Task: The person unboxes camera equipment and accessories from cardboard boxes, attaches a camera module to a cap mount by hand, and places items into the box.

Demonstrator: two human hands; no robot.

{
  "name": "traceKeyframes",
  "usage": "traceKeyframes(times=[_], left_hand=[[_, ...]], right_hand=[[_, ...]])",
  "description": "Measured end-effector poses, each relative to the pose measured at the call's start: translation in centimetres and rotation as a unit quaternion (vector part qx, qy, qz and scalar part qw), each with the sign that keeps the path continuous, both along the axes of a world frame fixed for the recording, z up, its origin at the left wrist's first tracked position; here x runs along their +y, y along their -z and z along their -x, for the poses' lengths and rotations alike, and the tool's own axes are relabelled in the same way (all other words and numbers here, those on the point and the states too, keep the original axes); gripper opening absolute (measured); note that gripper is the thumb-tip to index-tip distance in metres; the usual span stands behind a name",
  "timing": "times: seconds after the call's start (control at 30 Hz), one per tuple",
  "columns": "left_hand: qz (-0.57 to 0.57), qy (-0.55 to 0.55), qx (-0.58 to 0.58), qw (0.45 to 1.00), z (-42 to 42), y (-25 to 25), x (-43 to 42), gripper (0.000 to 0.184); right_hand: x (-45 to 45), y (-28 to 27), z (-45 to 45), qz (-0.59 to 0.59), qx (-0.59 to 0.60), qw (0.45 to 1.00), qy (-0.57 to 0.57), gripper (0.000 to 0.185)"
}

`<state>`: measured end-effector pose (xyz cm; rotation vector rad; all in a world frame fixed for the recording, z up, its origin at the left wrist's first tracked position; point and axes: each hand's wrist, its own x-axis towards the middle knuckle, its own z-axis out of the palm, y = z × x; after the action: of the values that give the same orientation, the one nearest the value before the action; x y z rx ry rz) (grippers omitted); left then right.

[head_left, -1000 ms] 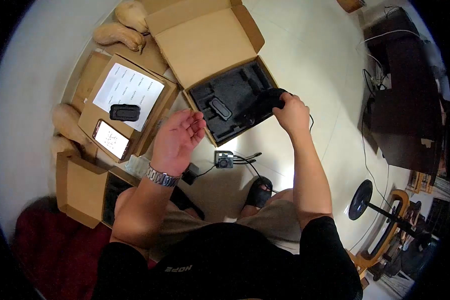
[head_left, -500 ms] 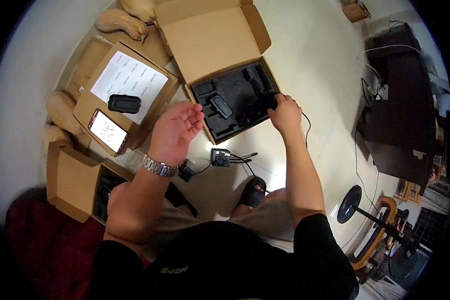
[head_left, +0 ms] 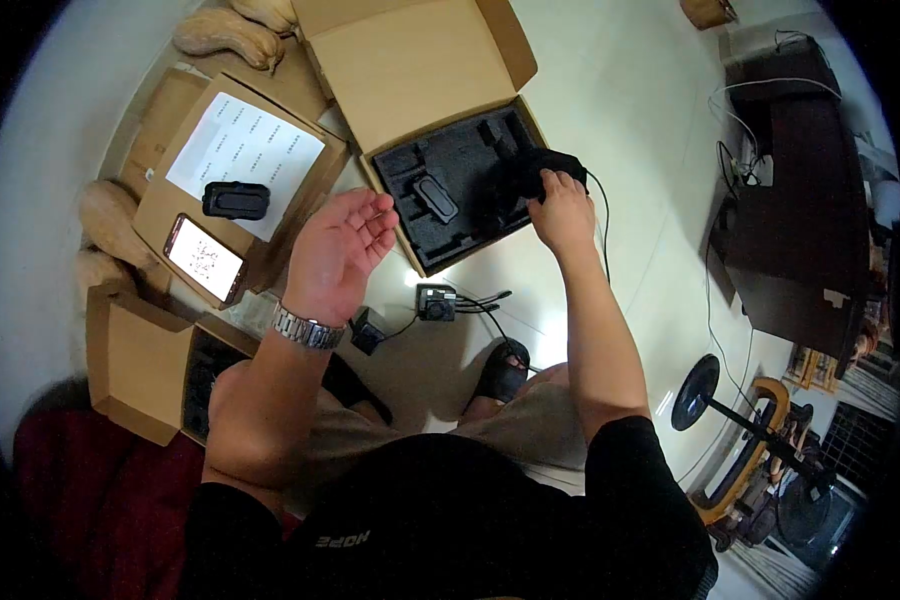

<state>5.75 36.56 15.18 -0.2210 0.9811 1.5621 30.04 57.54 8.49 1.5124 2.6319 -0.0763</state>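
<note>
My right hand [head_left: 564, 205] is closed on a dark black object with a cable [head_left: 548, 163] at the right edge of an open cardboard box [head_left: 394, 90]. The object's exact kind cannot be made out against the dark foam. Its thin black cable runs down past my right wrist. Black foam [head_left: 410, 165] with cut-outs lines the box, and a small rounded black case [head_left: 435, 198] sits in one slot. Beside the box's left edge, my left hand [head_left: 342, 235] is palm up with loosely bent fingers, holding nothing visible.
Near my feet lie a small black boxy device [head_left: 436, 302] with cables and a black block [head_left: 368, 330]. At left, a carton bears a printed sheet [head_left: 270, 150], a black case [head_left: 236, 200] and a lit phone [head_left: 205, 260]. A smaller open box [head_left: 140, 360] stands below.
My right hand has moved slightly up and left with the black object, which shows more above the box edge. The left hand keeps its pose, and the whole view has shifted slightly.
</note>
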Motion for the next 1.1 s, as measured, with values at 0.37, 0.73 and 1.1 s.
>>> traceKeyframes(times=[0.37, 0.73, 1.1], left_hand=[[0.015, 0.026, 0.004, 1.000, -1.6, 0.4, 1.5, 0.018], [0.106, 0.219, 0.041, 0.969, -10.2, 3.1, 0.2, 0.018], [0.080, 0.186, 0.006, 0.979, -8.9, 2.7, 1.0, 0.018]], right_hand=[[-6.5, -3.9, 0.1, 0.159, -0.015, 0.965, -0.206, 0.026], [-16.7, -6.4, 1.6, 0.351, -0.005, 0.852, -0.389, 0.019], [-15.8, -7.5, 0.9, 0.302, -0.019, 0.870, -0.390, 0.019]])
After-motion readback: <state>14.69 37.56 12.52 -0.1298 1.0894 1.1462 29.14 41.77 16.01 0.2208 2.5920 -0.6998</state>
